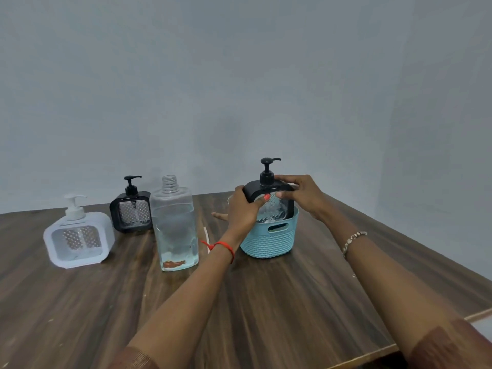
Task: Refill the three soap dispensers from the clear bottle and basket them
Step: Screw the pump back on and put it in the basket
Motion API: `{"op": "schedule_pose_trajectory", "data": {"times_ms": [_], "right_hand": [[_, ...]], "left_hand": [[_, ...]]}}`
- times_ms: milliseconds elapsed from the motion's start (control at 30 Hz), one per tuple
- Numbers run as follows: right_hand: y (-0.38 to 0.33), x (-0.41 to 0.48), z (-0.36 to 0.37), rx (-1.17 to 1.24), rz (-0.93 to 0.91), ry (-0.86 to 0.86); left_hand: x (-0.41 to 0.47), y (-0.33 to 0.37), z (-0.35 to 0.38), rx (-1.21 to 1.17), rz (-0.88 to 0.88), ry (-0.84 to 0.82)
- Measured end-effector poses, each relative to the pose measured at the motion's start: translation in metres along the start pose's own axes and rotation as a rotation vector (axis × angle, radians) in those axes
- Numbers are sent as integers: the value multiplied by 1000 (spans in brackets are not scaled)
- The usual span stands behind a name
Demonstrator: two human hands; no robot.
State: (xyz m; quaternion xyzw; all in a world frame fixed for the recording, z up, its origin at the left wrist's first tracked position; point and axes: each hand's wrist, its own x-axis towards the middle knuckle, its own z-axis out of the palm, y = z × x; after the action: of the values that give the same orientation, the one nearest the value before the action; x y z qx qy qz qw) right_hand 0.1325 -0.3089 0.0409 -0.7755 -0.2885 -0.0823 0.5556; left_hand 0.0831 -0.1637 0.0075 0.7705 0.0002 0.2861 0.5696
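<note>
A black soap dispenser [269,186] with a black pump stands partly inside the light blue woven basket [269,242]. My left hand [243,209] grips its left side and my right hand [299,194] holds its top right corner. The clear bottle [174,225], uncapped and about two thirds full of clear liquid, stands upright left of my left arm. A second black dispenser [131,213] stands behind the bottle to the left. A white dispenser [77,241] stands at the far left, tilted a little.
Everything rests on a dark wooden table [266,302] whose right edge runs diagonally at the right. A thin white strip [206,237] lies between the bottle and the basket. A plain grey wall rises behind the table.
</note>
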Motion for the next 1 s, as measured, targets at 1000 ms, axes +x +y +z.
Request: {"op": "schedule_pose_trajectory", "data": {"times_ms": [1000], "right_hand": [[4,-12,23,-337,186,58]], "left_hand": [[-10,-26,-2,457,75,-67]]}}
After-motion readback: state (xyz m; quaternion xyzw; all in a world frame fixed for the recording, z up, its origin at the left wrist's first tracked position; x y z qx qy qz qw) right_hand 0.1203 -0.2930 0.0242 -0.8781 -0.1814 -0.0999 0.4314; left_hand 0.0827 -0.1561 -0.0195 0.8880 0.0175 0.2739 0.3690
